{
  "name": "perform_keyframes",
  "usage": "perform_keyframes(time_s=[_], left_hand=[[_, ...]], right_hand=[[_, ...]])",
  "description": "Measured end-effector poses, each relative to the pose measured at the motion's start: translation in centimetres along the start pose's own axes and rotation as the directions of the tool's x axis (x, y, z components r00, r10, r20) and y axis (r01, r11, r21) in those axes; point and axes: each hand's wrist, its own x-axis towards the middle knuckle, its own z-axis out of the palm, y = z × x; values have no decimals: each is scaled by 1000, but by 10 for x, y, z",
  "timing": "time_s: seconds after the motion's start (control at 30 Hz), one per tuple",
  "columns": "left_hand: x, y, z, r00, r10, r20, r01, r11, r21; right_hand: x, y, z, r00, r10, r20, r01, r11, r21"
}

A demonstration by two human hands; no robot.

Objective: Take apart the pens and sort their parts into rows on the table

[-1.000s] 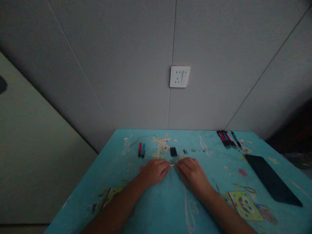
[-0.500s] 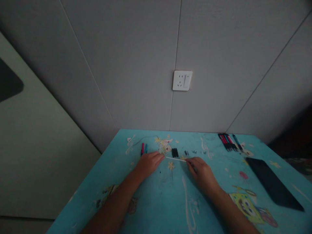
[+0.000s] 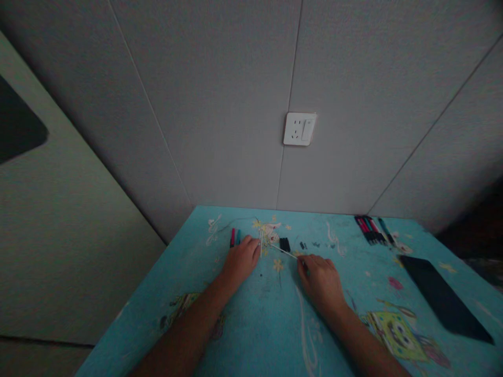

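Observation:
My right hand (image 3: 320,275) pinches one end of a thin white stick (image 3: 283,251), which looks like a pen refill. The stick slants up and left from my fingertips over the table. My left hand (image 3: 241,260) is low over the table with its fingers curled together; what they hold, if anything, is hidden. Just right of those fingers stands out another white stick (image 3: 261,243), pointing away from me. A pink pen piece (image 3: 233,235) and a blue pen piece (image 3: 238,236) lie behind my left hand. Short black pieces (image 3: 284,244) lie between the hands.
Small dark parts (image 3: 303,245) are scattered farther right on the blue patterned tablecloth (image 3: 263,324). A row of pens (image 3: 369,230) lies at the back right, beyond a dark flat board (image 3: 444,298). A grey wall with a socket (image 3: 299,129) borders the back.
The held stick's far end has come away from my left fingers and tilts farther back. My left hand has drawn slightly left and its fingers are more bent. The view has shifted a little.

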Motion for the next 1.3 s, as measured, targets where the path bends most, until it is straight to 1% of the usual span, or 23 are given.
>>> perform_keyframes(time_s=[0.07,0.13,0.23,0.33,0.43,0.57,0.7,0.77,0.8,0.9,1.0,1.17,1.3], left_hand=[[0,2,2,999,-7,33,7,1000,9],[-1,4,4,998,-12,54,11,1000,23],[-1,6,5,998,2,66,-4,999,35],[-2,7,7,998,17,62,-19,999,32],[-3,7,8,998,24,57,-25,1000,11],[-2,6,6,999,17,38,-16,1000,-22],[0,4,1,996,-6,-92,-1,997,-75],[0,4,-1,990,31,-138,-48,992,-117],[-1,4,-2,988,69,-142,-88,987,-134],[-6,10,-3,972,216,-92,-227,964,-136],[-11,17,-1,951,309,-24,-310,947,-84],[-12,25,2,941,336,38,-336,942,-24],[-12,24,1,948,311,64,-313,950,13]], right_hand=[[1,-10,2,1000,-1,-5,0,996,-85],[4,-20,6,1000,5,-9,-6,993,-121],[12,-33,15,1000,18,-7,-19,991,-132],[20,-37,19,1000,12,-11,-13,993,-118],[23,-32,16,999,-20,-26,18,997,-79],[23,-15,10,995,-91,-31,91,996,17],[25,3,9,991,-132,-37,134,989,63],[26,9,10,988,-150,-41,152,986,62],[26,12,10,987,-157,-43,159,985,63],[26,14,10,984,-172,-50,176,982,72],[26,13,11,979,-195,-63,200,977,79],[26,10,8,969,-240,-57,244,966,82],[26,6,0,971,-219,-94,229,966,121]])
